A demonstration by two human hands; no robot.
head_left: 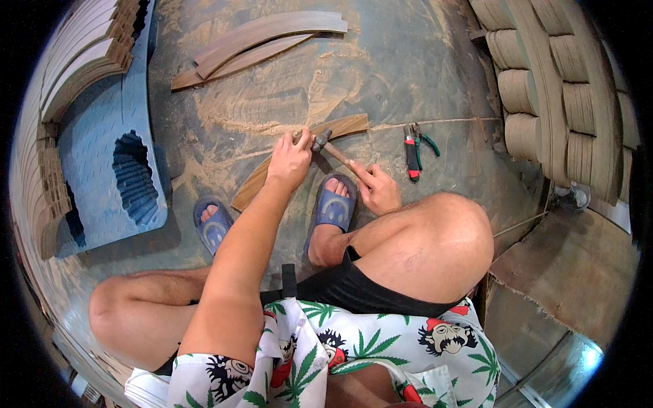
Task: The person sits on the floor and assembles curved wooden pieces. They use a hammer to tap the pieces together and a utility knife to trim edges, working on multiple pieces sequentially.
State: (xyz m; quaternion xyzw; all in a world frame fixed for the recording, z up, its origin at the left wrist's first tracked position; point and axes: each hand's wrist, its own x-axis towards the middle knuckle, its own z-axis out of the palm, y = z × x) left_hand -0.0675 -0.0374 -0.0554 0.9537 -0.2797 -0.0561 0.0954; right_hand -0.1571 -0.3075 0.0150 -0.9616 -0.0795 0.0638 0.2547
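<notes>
My right hand is closed around the wooden handle of a hammer. The hammer's dark metal head rests at or just over a curved wooden strip on the floor. Close beside the head, the fingertips of my left hand are pinched together at the strip. Whatever they hold, if anything, is too small or hidden to make out. The strip runs under my left hand, and its far end shows to the right of the hammer head.
Green-handled pliers lie right of the hammer, against a red-and-black handled tool. Two curved wooden strips lie farther off. A blue platform stands left; stacked curved boards rise right. My sandalled feet flank the near side.
</notes>
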